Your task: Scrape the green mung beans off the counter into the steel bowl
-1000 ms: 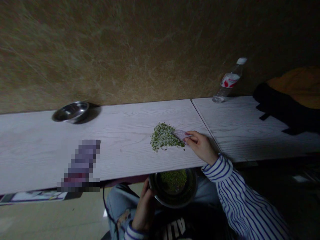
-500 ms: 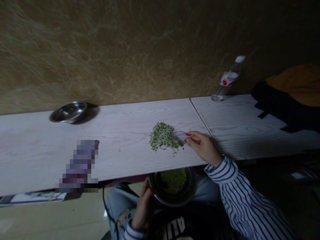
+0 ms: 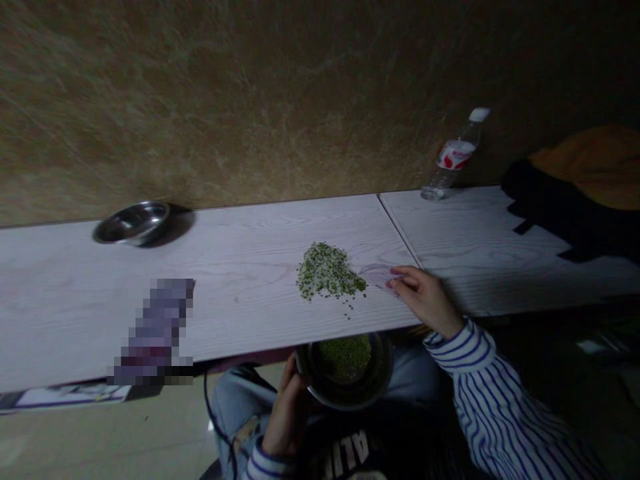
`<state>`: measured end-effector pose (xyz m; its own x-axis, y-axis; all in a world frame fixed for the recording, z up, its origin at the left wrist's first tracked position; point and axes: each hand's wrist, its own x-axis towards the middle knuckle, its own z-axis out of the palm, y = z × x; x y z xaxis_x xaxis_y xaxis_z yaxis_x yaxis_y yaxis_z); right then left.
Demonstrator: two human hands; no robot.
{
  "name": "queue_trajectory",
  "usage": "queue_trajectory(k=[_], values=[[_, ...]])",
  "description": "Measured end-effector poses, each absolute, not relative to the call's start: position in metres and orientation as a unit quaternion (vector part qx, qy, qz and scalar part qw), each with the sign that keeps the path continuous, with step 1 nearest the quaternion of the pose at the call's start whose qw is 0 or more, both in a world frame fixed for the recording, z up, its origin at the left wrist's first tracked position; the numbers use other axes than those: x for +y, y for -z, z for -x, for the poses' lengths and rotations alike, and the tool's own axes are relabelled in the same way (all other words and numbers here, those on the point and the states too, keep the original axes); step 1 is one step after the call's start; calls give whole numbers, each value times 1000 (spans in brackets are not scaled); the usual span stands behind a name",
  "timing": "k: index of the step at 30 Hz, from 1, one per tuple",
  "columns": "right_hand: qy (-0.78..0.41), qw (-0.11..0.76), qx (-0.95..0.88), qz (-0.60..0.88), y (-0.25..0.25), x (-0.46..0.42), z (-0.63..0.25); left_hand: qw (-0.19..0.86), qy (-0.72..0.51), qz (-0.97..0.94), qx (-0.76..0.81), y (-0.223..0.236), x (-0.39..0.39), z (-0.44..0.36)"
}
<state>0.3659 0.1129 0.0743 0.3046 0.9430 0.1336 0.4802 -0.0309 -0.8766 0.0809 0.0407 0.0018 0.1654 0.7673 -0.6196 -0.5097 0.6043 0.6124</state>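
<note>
A pile of small green beans mixed with white grains (image 3: 325, 270) lies spread on the white wood-grain table (image 3: 250, 240). Just right of it, my right hand (image 3: 423, 297) pinches a thin, clear purplish plastic piece (image 3: 376, 273) with a curved edge, flat and low by the pile's right side. Its exact kind is hard to make out. Below the table's front edge, my left hand (image 3: 290, 407) grips the left rim of a metal bowl (image 3: 350, 400) over my lap. Green beans (image 3: 345, 357) cover part of the bowl's bottom.
An empty-looking steel bowl (image 3: 133, 223) tilts near the wall at left. A blurred-out purple rectangle (image 3: 157, 327) lies at the front left. On the right, a plastic bottle (image 3: 455, 157) stands by the wall beside a dark and orange cloth item (image 3: 575, 180). A seam (image 3: 400, 227) crosses the table.
My right hand has drawn the plastic piece rightward, away from the pile. A few beans now lie loose in front of the pile. My left hand and its bowl stay nearly still.
</note>
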Motion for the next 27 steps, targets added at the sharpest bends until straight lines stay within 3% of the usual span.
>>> queue_trajectory(k=[17, 27], values=[[-291, 439, -541, 656, -86, 91, -353, 753, -423, -141, 484, -8, 40, -83], [-254, 438, -526, 684, -79, 79, -369, 753, -420, -146, 485, -8, 39, -84]])
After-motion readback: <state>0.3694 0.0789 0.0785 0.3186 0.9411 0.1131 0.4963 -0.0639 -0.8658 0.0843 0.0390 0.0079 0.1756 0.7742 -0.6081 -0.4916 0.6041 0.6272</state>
